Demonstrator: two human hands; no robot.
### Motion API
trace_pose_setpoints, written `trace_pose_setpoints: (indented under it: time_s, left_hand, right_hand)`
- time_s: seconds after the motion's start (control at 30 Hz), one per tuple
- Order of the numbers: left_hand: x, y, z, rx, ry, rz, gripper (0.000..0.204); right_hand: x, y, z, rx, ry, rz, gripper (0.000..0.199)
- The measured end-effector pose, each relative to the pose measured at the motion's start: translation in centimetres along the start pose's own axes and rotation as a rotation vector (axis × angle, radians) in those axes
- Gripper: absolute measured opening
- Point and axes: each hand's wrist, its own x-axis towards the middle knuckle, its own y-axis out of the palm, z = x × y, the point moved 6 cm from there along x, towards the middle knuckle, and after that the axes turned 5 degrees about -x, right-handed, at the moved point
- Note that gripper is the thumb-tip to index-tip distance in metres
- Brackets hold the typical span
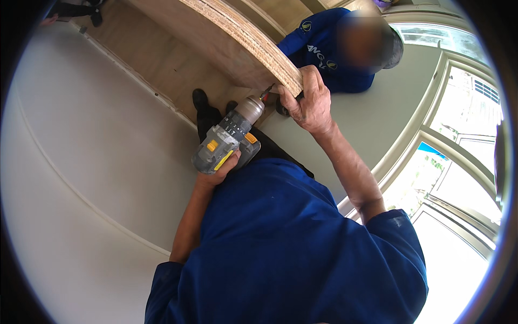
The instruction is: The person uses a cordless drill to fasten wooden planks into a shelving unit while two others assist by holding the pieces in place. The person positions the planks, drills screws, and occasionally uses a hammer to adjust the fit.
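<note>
My left hand (223, 168) is closed around the handle of a grey cordless drill (226, 132) with yellow parts. The drill's chuck (250, 109) points up toward the end of a thick plywood board (253, 47). A dark bit (266, 93) sticks out of the chuck, its tip close to the board's lower face; contact there I cannot tell. My right hand (311, 105) grips the board's near end, with the thumb close to the bit tip and the fingers over the layered edge.
A co-worker in a blue shirt (345, 81) is beyond the board at upper right. Windows (458, 156) line the right side, and a pale wall (97, 124) fills the left. Brown wooden flooring (156, 59) lies below. Another person's dark shoe (96, 19) shows at upper left.
</note>
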Motion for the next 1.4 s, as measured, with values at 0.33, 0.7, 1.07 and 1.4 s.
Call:
trace_pose_setpoints:
  time_s: [0.33, 0.7, 1.07, 1.4]
  left_hand:
    - [0.2, 0.7, -2.1, 0.064, 0.096, 0.007, 0.020]
    - [0.7, 1.3, -1.8, -0.095, 0.073, 0.014, 0.021]
    - [0.2, -6.5, -2.3, -0.452, 0.113, -0.102, 0.035]
    - [-1.8, -11.2, -5.9, -0.204, 0.100, -0.283, 0.042]
  right_hand:
    - [-0.5, -0.4, 0.5, -0.002, 0.013, -0.030, 0.048]
    - [-0.8, -0.5, 1.0, 0.025, 0.013, -0.073, 0.049]
    - [-0.1, 0.1, 0.0, -0.024, -0.075, -0.062, 0.051]
    - [-9.7, 8.5, -11.6, 0.691, 0.928, 0.164, 0.031]
